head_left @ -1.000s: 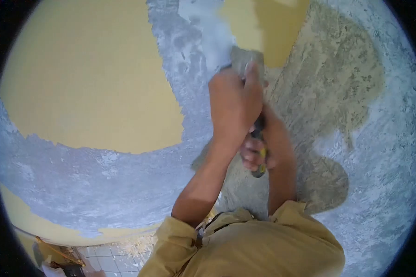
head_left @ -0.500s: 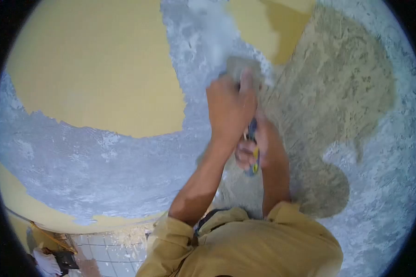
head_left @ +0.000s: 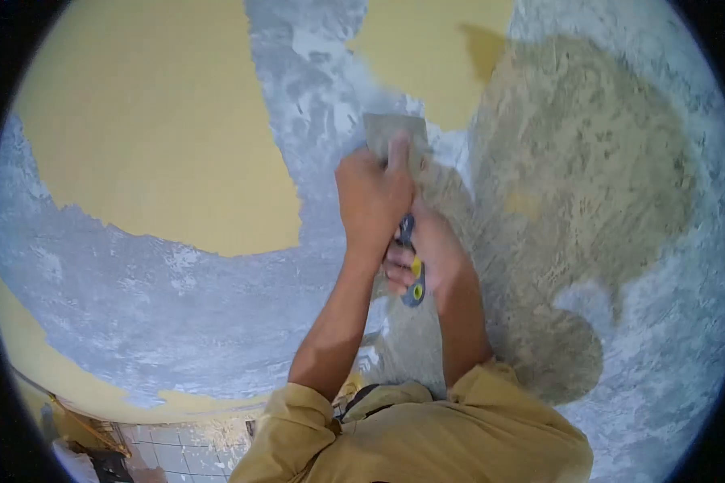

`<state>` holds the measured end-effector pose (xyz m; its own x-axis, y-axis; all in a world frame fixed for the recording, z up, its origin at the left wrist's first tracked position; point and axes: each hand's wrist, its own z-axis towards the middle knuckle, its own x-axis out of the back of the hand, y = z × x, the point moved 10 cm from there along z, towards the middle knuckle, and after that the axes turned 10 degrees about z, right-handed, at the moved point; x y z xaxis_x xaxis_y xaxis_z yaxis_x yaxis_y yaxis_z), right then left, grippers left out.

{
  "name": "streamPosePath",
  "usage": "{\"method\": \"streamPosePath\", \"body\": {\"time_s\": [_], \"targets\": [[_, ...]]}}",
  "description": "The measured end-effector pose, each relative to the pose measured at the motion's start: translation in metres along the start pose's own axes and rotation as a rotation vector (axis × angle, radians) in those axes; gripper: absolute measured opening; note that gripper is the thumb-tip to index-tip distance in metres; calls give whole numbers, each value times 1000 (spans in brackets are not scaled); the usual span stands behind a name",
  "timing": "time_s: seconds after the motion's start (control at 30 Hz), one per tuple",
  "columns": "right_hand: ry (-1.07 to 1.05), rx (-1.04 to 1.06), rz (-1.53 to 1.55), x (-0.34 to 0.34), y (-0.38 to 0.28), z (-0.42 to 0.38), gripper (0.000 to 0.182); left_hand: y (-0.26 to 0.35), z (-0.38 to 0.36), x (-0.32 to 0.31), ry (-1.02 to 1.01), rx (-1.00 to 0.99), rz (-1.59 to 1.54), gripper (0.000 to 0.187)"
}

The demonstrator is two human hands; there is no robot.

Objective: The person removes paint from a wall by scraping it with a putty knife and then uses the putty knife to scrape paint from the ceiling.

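Note:
Both hands are on a scraper with a broad flat metal blade (head_left: 394, 127) and a dark handle with yellow marks (head_left: 414, 291). My left hand (head_left: 370, 191) is closed around the scraper near the base of the blade, its thumb laid along the metal. Lower down, my right hand (head_left: 431, 245) wraps the handle, whose end sticks out below the fingers. The blade lies against or very close to the wall, beside the ragged lower edge of a yellow paint patch (head_left: 427, 60). Some fingers are hidden or blurred.
A larger yellow paint area (head_left: 157, 137) covers the upper left wall. Bare grey-blue wall (head_left: 177, 298) surrounds it. My shadow (head_left: 588, 177) falls on the right. Pale flakes (head_left: 225, 439) lie on the tiled floor (head_left: 173, 455), near a dark bag-like item (head_left: 111, 465).
The view has shifted, so wall, hands and scraper all appear further left and slightly lower. The shadow on the upper yellow patch has shrunk. Both hands keep their grip.

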<state>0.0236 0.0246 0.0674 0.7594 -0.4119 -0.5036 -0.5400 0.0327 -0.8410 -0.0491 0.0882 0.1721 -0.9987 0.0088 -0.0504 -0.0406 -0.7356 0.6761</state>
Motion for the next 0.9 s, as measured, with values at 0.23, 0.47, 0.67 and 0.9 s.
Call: {"method": "streamPosePath", "body": {"time_s": [0.23,0.47,0.67,0.9], "targets": [[-101,-62,-10,-22,3,-11,50,-10,-2,2,-164,282,-42,31],[-2,5,-33,-20,-7,-11,47,1,-8,14,-34,-26,47,29],[47,92,-78,-22,-35,15,46,13,13,21,106,-68,-46,32],[-65,139,-84,-25,-43,14,52,20,6,23,281,-232,-99,44]]}}
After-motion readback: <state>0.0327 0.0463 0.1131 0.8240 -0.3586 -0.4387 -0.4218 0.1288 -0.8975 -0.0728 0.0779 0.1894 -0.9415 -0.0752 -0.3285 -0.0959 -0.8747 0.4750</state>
